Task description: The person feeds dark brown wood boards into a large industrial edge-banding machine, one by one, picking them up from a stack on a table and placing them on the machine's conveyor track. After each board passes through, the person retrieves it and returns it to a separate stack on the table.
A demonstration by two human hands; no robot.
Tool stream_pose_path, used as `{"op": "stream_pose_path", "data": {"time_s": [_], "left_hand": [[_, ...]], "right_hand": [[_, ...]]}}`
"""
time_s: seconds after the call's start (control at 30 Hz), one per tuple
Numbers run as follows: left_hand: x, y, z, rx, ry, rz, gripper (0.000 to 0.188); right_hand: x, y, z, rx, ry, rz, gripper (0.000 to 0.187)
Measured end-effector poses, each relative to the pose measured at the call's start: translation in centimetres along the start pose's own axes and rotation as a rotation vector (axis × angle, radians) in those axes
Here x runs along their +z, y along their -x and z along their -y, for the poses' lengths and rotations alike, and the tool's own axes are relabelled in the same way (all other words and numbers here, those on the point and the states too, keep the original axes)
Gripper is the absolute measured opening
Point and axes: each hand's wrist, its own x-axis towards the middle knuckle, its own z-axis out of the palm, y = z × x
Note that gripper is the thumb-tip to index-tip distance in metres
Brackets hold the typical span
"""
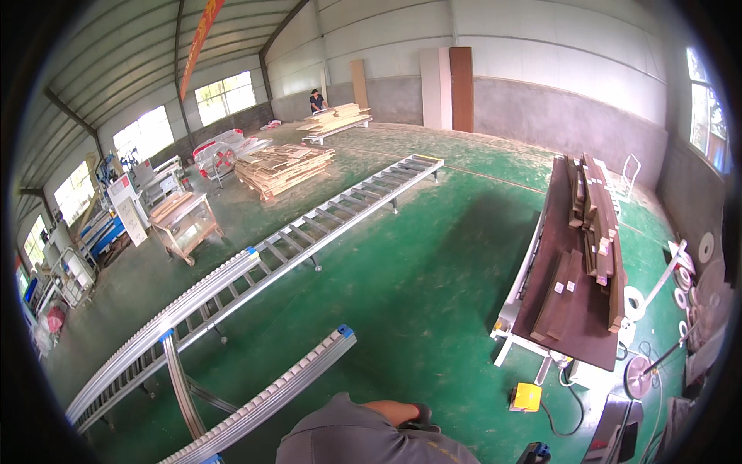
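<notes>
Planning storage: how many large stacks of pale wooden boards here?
2: one pale wooden stack left of the silver ladder-like metal frame; another stack farther back, near a grey wall.

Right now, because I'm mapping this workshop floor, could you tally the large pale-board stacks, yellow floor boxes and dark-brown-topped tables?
Large pale-board stacks: 2
Yellow floor boxes: 1
Dark-brown-topped tables: 1
Total: 4
</notes>
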Motion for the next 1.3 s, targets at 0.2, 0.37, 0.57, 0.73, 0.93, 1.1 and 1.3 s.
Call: {"op": "stream_pose_path", "data": {"time_s": [0.2,0.37,0.57,0.73,0.93,1.1,1.3], "left_hand": [[1.5,-0.5,11.1,0.006,-0.118,-0.115,0.027],[4.2,3.6,7.1,0.048,-0.039,-0.068,0.048],[0.9,1.5,1.0,0.043,0.091,-0.403,0.047],[-7.5,-7.7,-6.0,0.236,0.54,-0.215,0.038],[-5.9,-14.4,-6.8,0.662,-0.839,-0.634,0.016],[-11.1,-6.7,-3.2,-0.058,0.541,0.129,0.027],[-6.1,-0.4,11.0,-0.334,0.465,0.037,0.031]], "right_hand": [[3.9,-3.1,-0.2,-0.264,-0.41,-0.087,0.061],[1.8,-1.8,1.6,-0.036,-0.001,-0.094,0.07],[-0.1,-2.1,1.0,0.014,0.032,-0.055,0.073],[-0.2,-4.4,4.5,-0.202,0.032,-0.094,0.048],[7.9,-22.1,15.9,-0.576,0.012,-0.158,0.041],[15.3,-37.1,29.3,-0.656,-0.02,-0.155,0.045],[19.3,-42.2,35.1,-0.499,0.319,-0.017,0.053]]}}
